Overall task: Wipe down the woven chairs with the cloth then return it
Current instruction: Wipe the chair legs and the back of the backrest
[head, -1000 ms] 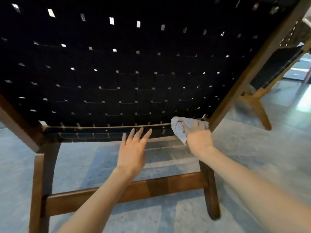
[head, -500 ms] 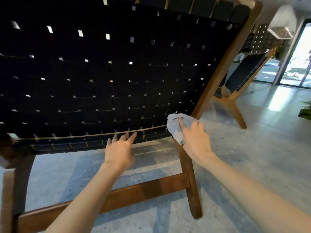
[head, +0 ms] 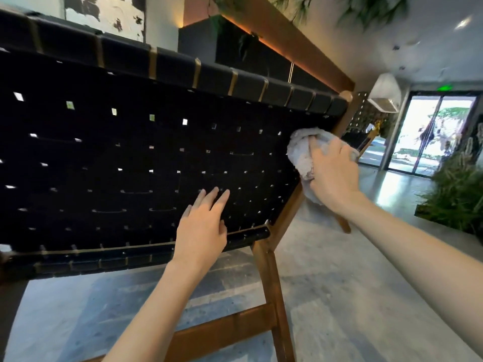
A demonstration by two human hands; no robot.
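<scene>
You are working on the back of the black woven chair point(head: 156, 165), wiping, I judge, only partly done and the return still ahead. Your left hand point(head: 201, 231) is resting flat on the weave, fingers straight. Your right hand point(head: 333, 176) is gripping the bunched cloth point(head: 300, 158) against the right frame edge.

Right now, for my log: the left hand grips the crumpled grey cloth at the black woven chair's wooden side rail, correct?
No. The head view shows the right hand gripping the crumpled grey cloth at the black woven chair's wooden side rail; the left hand holds nothing.
</scene>
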